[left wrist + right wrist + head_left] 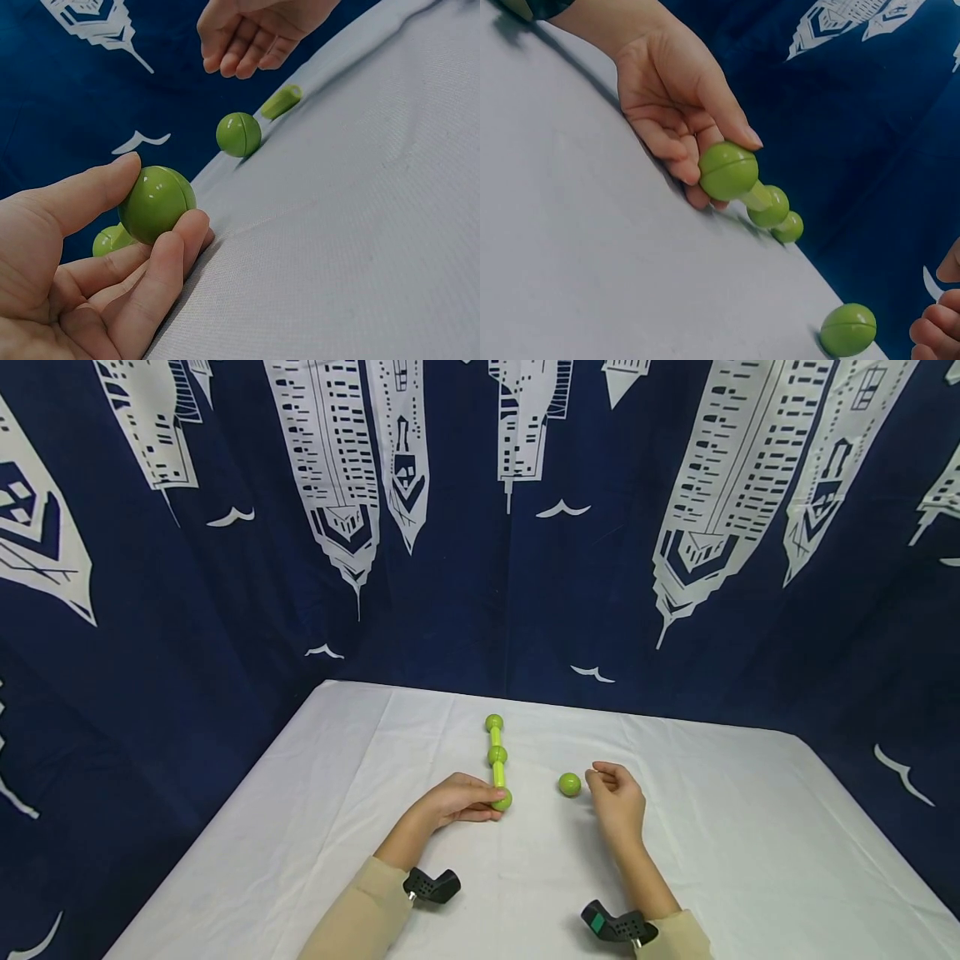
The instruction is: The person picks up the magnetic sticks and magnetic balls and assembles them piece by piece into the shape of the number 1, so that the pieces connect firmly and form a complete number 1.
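A chain of green balls and short rods (497,756) lies on the white table, three balls joined in line by two rods. My left hand (459,800) pinches the ball at its near end (156,204) between thumb and fingers. To the right is a loose green ball (570,785), with a seam round it. Beside that ball hovers my right hand (619,806), its fingers loosely curled around nothing. In the left wrist view, a loose green rod (282,102) lies below the right hand; from the head it is hidden.
A white cloth covers the table (375,752), and its far edge runs behind the chain. Beyond hangs a dark blue curtain (465,610) with white buildings and birds. Black wrist devices sit on the left (432,886) and right (617,922) forearms.
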`<action>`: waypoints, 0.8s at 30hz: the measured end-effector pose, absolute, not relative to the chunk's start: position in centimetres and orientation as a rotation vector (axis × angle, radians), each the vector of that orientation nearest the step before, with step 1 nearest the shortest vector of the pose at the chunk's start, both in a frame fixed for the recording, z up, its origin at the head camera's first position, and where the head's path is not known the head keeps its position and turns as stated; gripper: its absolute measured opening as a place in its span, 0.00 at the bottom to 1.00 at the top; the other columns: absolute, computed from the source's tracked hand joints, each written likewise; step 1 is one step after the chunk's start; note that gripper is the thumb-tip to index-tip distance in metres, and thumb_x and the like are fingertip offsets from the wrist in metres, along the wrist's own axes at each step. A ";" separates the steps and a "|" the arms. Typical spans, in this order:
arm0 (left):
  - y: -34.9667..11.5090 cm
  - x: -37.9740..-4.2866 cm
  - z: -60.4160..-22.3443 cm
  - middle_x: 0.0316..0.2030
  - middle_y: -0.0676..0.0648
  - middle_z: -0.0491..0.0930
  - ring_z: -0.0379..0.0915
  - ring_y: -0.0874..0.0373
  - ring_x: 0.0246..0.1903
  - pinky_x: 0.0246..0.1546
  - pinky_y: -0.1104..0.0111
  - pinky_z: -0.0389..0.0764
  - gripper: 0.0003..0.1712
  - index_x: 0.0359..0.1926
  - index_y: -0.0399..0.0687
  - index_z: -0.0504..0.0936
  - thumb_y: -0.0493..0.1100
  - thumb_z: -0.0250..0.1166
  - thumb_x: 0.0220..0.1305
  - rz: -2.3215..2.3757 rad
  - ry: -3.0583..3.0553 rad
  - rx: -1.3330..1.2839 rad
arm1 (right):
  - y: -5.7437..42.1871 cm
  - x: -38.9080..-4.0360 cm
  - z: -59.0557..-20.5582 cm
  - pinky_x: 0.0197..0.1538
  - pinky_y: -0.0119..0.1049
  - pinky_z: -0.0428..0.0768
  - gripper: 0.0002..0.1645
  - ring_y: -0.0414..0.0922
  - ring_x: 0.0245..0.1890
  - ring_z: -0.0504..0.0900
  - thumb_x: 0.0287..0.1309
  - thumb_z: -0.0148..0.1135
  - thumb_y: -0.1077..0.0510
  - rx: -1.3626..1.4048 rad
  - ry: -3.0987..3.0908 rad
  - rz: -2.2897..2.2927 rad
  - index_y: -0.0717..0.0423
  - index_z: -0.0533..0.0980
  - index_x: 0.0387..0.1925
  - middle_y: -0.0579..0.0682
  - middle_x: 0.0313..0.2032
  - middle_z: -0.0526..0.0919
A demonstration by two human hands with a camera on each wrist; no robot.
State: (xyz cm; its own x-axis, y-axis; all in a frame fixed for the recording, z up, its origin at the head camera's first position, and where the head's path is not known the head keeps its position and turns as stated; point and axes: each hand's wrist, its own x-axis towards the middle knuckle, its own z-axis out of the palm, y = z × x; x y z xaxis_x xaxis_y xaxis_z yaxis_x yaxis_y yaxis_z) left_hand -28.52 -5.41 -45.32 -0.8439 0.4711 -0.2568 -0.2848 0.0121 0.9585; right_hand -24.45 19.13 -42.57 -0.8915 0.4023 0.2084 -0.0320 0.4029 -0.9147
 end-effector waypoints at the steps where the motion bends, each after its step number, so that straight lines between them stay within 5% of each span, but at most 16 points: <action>1: -5.4 -28.5 -45.3 0.28 0.46 0.83 0.82 0.60 0.29 0.37 0.74 0.84 0.16 0.45 0.26 0.81 0.39 0.66 0.65 1.883 1.775 0.194 | 19.3 -24.5 -42.7 0.32 0.21 0.72 0.15 0.39 0.34 0.75 0.63 0.58 0.59 -0.315 -2.260 1.465 0.65 0.78 0.48 0.56 0.39 0.81; 11: -5.4 -28.6 -45.3 0.28 0.46 0.83 0.82 0.60 0.29 0.37 0.74 0.84 0.16 0.45 0.26 0.81 0.39 0.65 0.65 1.884 1.772 0.198 | 20.8 -25.1 -43.8 0.31 0.19 0.68 0.14 0.39 0.33 0.74 0.59 0.58 0.63 -0.308 -2.196 1.277 0.66 0.79 0.45 0.57 0.35 0.82; 19: -5.4 -28.6 -45.4 0.29 0.46 0.83 0.82 0.60 0.30 0.37 0.74 0.84 0.17 0.45 0.26 0.81 0.40 0.66 0.65 1.880 1.778 0.200 | 21.2 -25.1 -44.8 0.41 0.45 0.73 0.16 0.57 0.38 0.77 0.56 0.59 0.64 -0.273 -2.262 1.167 0.72 0.77 0.45 0.64 0.36 0.79; 24: -5.4 -28.6 -45.5 0.28 0.46 0.83 0.82 0.60 0.30 0.37 0.74 0.84 0.16 0.45 0.26 0.81 0.40 0.65 0.65 1.876 1.781 0.202 | 21.5 -25.4 -45.5 0.42 0.50 0.73 0.19 0.58 0.38 0.76 0.55 0.62 0.62 -0.308 -2.334 1.065 0.74 0.77 0.45 0.66 0.37 0.78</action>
State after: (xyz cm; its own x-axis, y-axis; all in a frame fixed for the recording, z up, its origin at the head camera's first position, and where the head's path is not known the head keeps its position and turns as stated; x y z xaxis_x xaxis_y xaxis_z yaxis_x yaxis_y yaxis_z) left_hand -28.59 -5.42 -45.45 -0.8430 0.4748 -0.2527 -0.2769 0.0197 0.9607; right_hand -25.36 21.47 -45.52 -0.8222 0.4171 0.3874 -0.0193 0.6598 -0.7512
